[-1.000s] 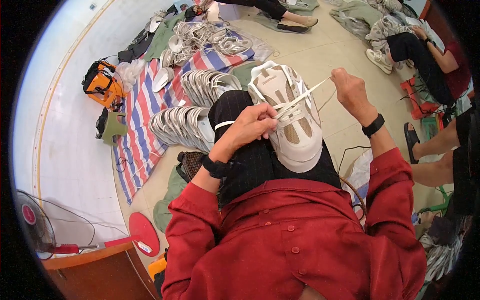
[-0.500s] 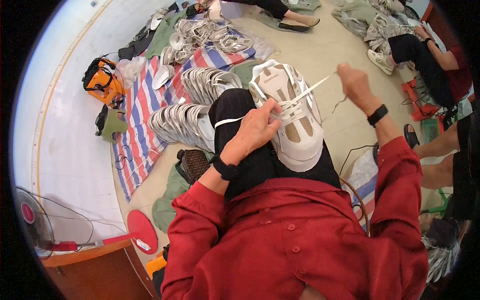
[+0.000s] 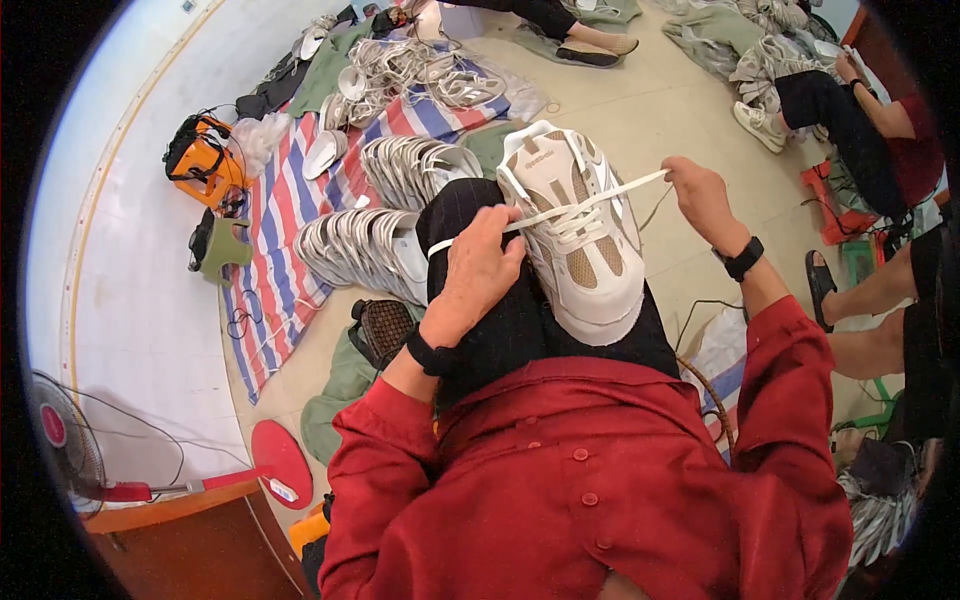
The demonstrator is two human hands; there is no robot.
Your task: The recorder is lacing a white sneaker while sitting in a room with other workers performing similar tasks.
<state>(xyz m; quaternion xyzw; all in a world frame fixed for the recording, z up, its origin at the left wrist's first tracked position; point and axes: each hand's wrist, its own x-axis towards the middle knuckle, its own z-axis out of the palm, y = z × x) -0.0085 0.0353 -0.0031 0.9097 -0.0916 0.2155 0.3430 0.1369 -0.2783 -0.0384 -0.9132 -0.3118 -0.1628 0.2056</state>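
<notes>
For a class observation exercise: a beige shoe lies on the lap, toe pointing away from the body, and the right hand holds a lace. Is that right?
Not quite: the toe points toward the body, as the head view shows. The beige shoe does lie on the lap, and the right hand holds a lace.

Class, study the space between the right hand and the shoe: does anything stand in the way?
Nothing visible does: only pale lace, pinched in the right hand, stretches across the gap to the shoe.
</notes>
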